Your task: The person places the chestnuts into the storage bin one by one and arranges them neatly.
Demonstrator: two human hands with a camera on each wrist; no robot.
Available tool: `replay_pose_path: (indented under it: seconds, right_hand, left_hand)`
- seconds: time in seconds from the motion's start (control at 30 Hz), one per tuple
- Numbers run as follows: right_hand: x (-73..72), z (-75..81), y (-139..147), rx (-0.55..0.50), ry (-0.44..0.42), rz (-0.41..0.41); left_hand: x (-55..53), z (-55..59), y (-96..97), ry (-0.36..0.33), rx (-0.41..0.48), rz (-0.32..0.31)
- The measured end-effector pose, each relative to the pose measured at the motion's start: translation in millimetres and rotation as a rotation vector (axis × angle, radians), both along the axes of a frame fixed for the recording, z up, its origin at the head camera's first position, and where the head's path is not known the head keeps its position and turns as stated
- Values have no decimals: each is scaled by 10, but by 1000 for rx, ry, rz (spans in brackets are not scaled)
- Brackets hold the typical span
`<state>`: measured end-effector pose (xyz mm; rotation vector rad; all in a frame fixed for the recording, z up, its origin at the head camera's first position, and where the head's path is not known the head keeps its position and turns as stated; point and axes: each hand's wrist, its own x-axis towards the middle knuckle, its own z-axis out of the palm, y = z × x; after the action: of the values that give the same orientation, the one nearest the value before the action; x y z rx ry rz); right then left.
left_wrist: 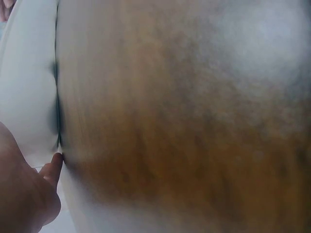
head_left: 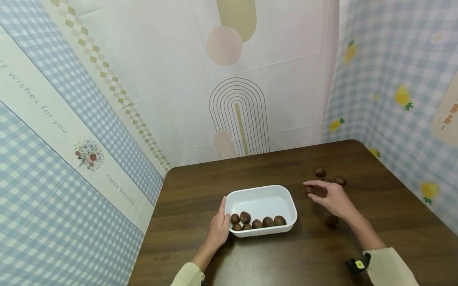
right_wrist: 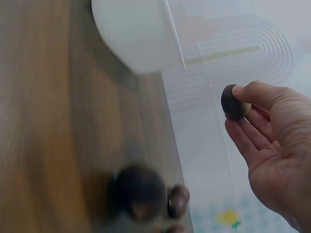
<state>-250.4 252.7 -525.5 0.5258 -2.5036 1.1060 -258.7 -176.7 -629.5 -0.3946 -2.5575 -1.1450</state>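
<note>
The fingers (right_wrist: 243,138) of the right hand (head_left: 334,198) are closed with the thumb in a pinch round a brown nut (right_wrist: 232,103), with the hand between the dish (head_left: 266,202) and the right edge of the surface (head_left: 264,264). The right wrist view suggests the nut is raised, though the head view does not settle how high. The left hand (head_left: 218,228) lies against the dish's left end, its index finger stretched along the rim and the thumb near the near left corner; it seems to steady rather than clasp.

The step in hand looks like carrying one nut over to the dish. The next move would call for keeping the pinch firm, clearing the dish's right rim and letting go low over the bare floor, so the nut does not roll.

The dish, white with rounded corners, stands around the middle of the surface and holds seven nuts. Five line its near long side, and two more sit just behind them towards the left end; the far part is bare.

Outside it, a loose cluster of three nuts (head_left: 320,172) lies towards the surface's far right corner, one partly hidden behind the right hand. A single nut (head_left: 332,221) lies nearer, beside the right wrist.
</note>
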Motion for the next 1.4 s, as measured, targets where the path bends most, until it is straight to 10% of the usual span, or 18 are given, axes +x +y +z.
replay_pose_path:
  seconds: [0.4, 0.93, 1.4]
  right_hand:
    - [-309, -18, -702, -113, -120, 81]
    - [-356, -197, -1482, -117, -138, 24]
    - [-307, -317, -1735, -53, -227, 101]
  left_hand:
    - [-32, -33, -3, -55, 19, 12]
    - [-130, -230, -32, 29, -19, 10]
    - [58, 123, 28, 106, 10, -39]
